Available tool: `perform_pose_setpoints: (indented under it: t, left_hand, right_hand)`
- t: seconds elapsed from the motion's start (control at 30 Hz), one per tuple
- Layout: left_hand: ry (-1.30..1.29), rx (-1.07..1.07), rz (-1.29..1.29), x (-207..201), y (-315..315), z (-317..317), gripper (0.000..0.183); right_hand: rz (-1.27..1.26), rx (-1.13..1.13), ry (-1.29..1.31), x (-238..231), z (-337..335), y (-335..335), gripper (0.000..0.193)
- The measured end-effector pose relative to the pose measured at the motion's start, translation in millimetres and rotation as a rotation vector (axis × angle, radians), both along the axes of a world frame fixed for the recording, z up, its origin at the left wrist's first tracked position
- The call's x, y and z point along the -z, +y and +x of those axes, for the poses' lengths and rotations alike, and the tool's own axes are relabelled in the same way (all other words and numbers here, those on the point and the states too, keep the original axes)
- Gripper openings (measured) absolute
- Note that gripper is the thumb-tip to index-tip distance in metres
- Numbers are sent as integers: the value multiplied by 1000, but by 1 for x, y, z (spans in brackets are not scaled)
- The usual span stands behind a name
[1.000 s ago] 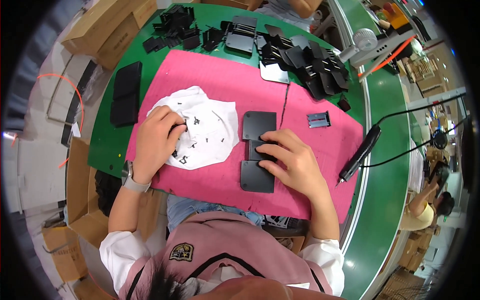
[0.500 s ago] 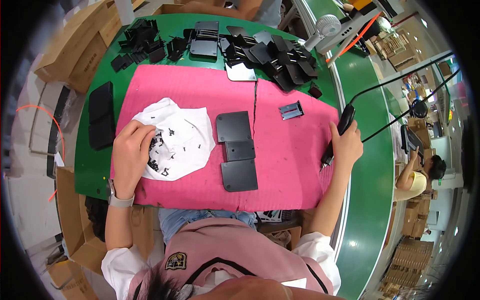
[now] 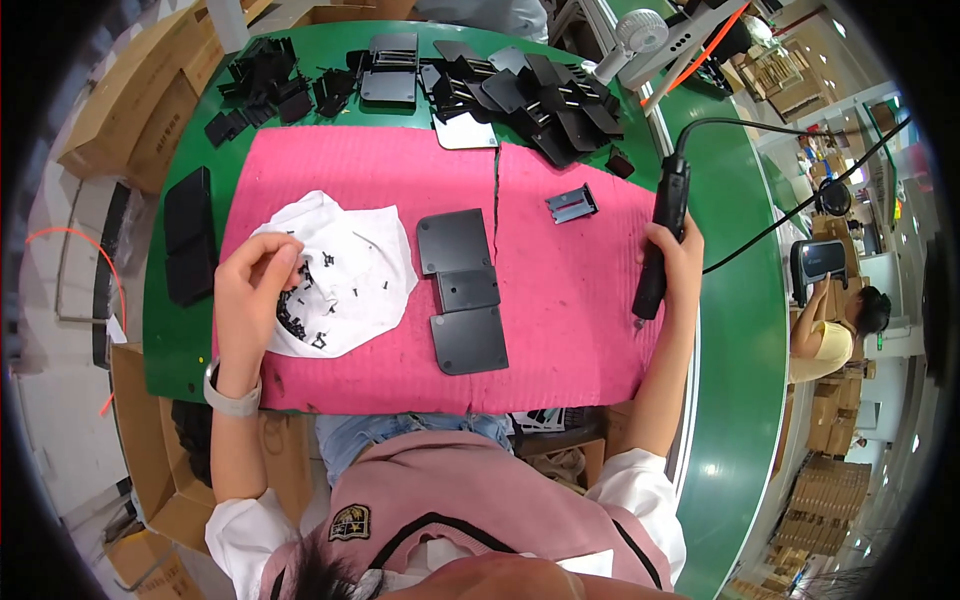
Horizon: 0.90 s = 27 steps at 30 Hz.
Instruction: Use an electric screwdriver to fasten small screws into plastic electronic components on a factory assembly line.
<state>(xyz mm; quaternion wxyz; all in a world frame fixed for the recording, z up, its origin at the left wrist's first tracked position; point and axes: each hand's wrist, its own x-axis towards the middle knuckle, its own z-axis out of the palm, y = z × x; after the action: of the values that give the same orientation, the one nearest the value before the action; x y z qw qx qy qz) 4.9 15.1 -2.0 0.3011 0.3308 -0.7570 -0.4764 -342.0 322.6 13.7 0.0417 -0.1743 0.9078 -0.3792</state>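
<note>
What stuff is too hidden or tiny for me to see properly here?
In the head view:
Left hand: curled fingers hide whether it pinches anything.
Black bits on the cloth: too small and heaped to count.
Screwdriver: the right hand covers part of it.
Person at the top: cut off by the edge.

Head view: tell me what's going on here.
A person's right hand grips a black corded driver, tip down, near the right edge of the pink mat. The left hand is at a white cloth scattered with small dark parts; whether it holds one is unclear. Between the hands, a black three-section piece lies untouched.
</note>
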Motion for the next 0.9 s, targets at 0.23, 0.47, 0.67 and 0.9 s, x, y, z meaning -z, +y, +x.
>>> perform_pose_setpoints:
  t: [0.23,0.47,0.67,0.9]
  left_hand:
    - [503,340,1063,0,27,-48,19]
    - [435,643,1121,-11,66,-69,12]
    - [463,600,1119,-5,66,-66,16]
    - [373,624,1033,-2,66,-68,16]
  right_hand:
    - [-1254,-886,-417,-76,96,-93,54]
    - [-1453,-1324,-359,-84,121,-107,68]
    - [-1469,-1080,-389,-74,133,-102,56]
    - [-1426,-1202,-395,-65,128,-102,55]
